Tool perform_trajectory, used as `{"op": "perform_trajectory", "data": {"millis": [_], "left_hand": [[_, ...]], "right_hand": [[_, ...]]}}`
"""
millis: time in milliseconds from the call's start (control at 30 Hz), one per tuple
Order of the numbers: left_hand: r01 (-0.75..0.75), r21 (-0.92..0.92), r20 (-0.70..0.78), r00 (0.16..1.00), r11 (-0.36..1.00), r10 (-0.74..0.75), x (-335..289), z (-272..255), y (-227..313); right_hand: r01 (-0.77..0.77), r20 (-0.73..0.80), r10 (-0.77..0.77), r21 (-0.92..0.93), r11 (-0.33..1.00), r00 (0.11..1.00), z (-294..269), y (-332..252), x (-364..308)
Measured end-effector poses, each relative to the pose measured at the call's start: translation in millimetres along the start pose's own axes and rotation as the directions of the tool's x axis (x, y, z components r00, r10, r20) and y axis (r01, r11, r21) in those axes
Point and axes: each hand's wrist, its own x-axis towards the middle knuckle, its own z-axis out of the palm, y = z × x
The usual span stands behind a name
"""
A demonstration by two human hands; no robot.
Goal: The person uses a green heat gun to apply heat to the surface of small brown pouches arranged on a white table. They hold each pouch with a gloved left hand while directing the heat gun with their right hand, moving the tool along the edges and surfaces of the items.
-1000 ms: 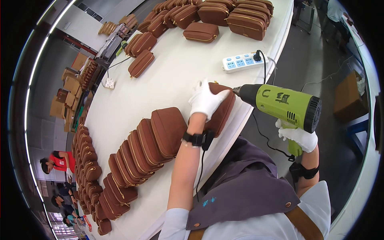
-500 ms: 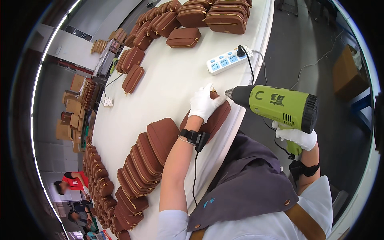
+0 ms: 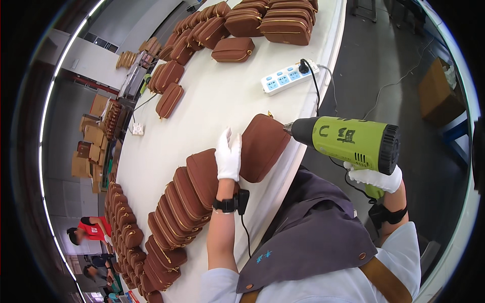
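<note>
My right hand (image 3: 378,177), in a white glove, grips the handle of a green heat gun (image 3: 351,141). Its metal nozzle points left, close to the right side of a brown zippered bag (image 3: 263,147) near the table's edge. A small gold zipper pull shows at the bag's far corner. Just left of that bag is my gloved left hand (image 3: 228,154), fingers stretched out and holding nothing. Behind it, a row of brown bags (image 3: 179,202) leans together; the hand partly covers the nearest one. Whether the hand touches either bag, I cannot tell.
A white power strip (image 3: 288,77) with a black plug lies beyond the bag, its cord running over the table's right edge. More brown bags (image 3: 285,25) are stacked on the white table (image 3: 202,101). A cardboard box (image 3: 439,88) stands on the floor; people work far left.
My left hand has let go of the bag and moved left. The bag now lies flatter, showing its broad side. The heat gun has dipped slightly toward me, still in my right hand.
</note>
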Motion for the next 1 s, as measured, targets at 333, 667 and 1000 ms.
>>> {"op": "perform_trajectory", "data": {"millis": [333, 667, 1000], "left_hand": [[0.141, 0.233, -0.134, 0.985, 0.962, -0.112, -56.4, -1.4, 9.3], [0.492, -0.47, 0.032, 0.84, 0.733, -0.542, -29.1, 10.3, -14.2], [0.688, -0.719, 0.66, 0.631, -0.1, -0.408, -9.5, 1.3, -21.2]], "right_hand": [[-0.119, -0.03, 0.117, -0.09, 0.989, 0.993, 14.0, -24.0, 1.0], [-0.145, -0.168, 0.133, -0.06, 0.988, 0.977, 21.5, -22.6, -0.8], [-0.15, -0.144, 0.14, -0.065, 0.987, 0.98, 10.8, -18.2, -14.4]]}}
